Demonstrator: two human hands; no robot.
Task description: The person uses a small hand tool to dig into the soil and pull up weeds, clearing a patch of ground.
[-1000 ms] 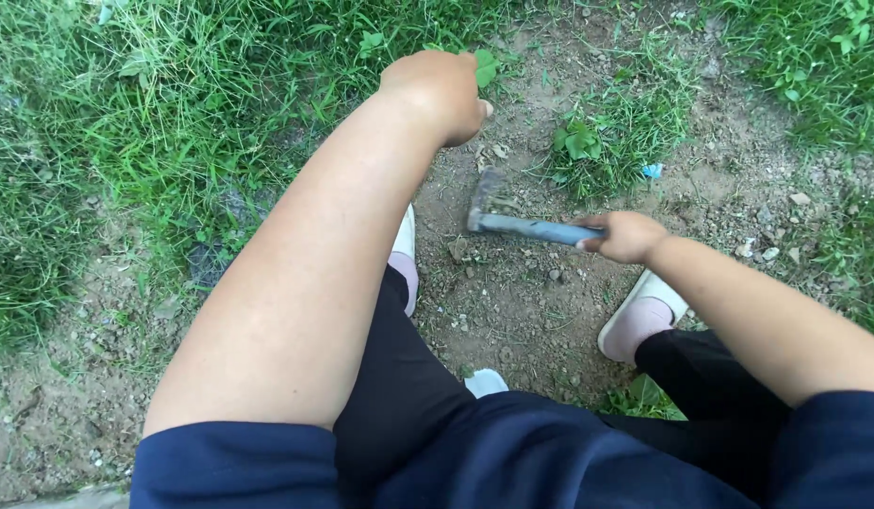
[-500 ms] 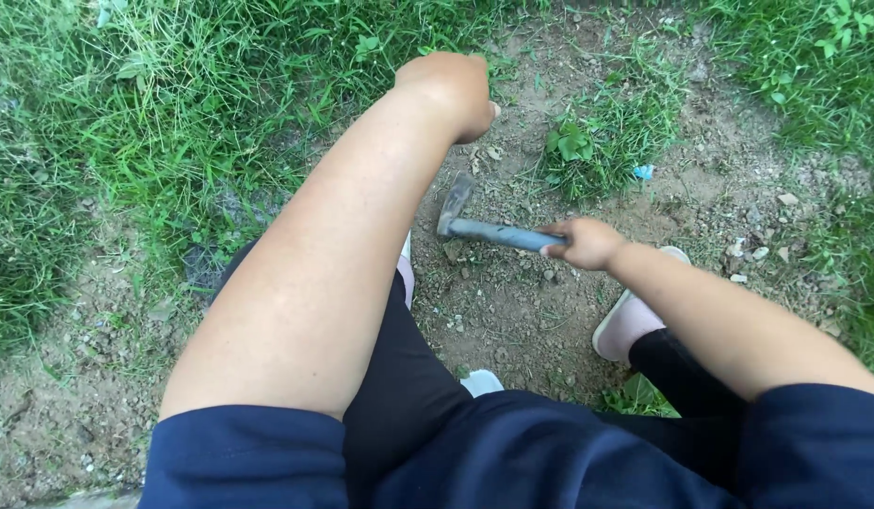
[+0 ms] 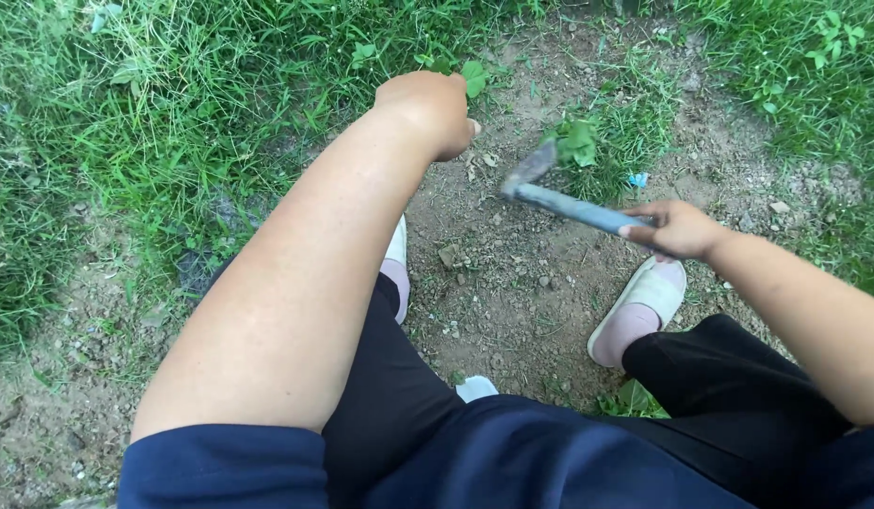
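Observation:
My right hand (image 3: 677,229) grips the blue handle of a small hand hoe (image 3: 561,200), whose blurred metal blade hangs just above the bare dirt near a leafy weed (image 3: 576,141). My left hand (image 3: 435,108) reaches forward to the grass edge, its fingers curled down beside a small green plant (image 3: 471,77); whether it holds anything is hidden. I squat over the soil in black trousers, with a pale slipper (image 3: 641,308) on the right foot and another (image 3: 396,254) on the left.
Thick grass (image 3: 173,104) covers the left and top right. A patch of bare dirt (image 3: 512,283) with small stones lies between my feet. A tiny blue scrap (image 3: 637,178) lies near the weed. Another green weed (image 3: 635,401) grows by my right knee.
The hoe has lifted off the soil and swung up and to the right with my right hand. My left hand has stayed at the grass edge.

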